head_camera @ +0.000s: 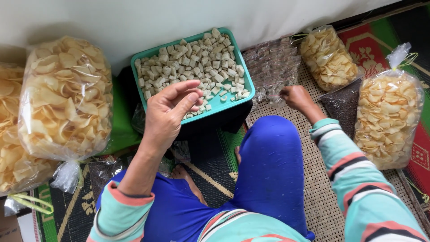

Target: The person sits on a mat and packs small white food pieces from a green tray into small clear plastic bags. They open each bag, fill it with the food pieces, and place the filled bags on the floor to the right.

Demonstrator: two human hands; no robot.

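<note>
My left hand [168, 114] is raised over the near edge of a teal tray [247, 87], fingers curled together, thumb and fingertips pinched; whether a piece is between them I cannot tell. The tray holds several small pale cubes [192, 65]. My right hand [296, 98] reaches to the right of the tray and touches a pile of small clear plastic bags [273, 67] on the woven mat, fingers closed on the edge of one.
Large clear bags of pale crackers stand at the left [65, 98] and far left [11, 134], and at the right [387, 118] and back right [329, 56]. A dark bag [342, 105] lies between them. My blue-clad knees [268, 166] are below; a white wall runs behind.
</note>
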